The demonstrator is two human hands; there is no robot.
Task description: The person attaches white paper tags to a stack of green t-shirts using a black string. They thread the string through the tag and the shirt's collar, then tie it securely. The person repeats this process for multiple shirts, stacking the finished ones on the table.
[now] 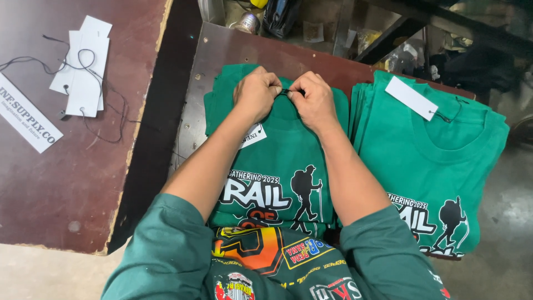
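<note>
The fingers [276, 90] of both hands are pressed together at the neckline of the top green shirt [277, 150], pinching a thin dark string [285, 91] that runs between the two thumbs. The left hand [256, 91] and the right hand [314, 100] meet almost knuckle to knuckle, so the stretch of string between them is very short. A white paper tag [252, 135] lies on the shirt just under the left wrist, partly hidden by the forearm.

This shirt tops a folded stack near the far edge of the dark counter [222, 47]. Just beside it, toward the right edge, sits a second stack of green shirts [438, 155], its top one already carrying a white tag [411, 98] at the collar. On a separate reddish counter [55, 183] to the left, well apart from the hands, lie loose white tags [83, 72] with their dark strings [105, 111] trailing, and a long white label [25, 119].

To do this well, I judge that the string should stay taut between the two pinches, with the hands kept close together so that it cannot slip. The fabric at the collar should lie flat and not bunch under the fingers. It would help to let the tag lie free of the left forearm, so that it hangs neatly at the neck as on the neighbouring stack.
</note>
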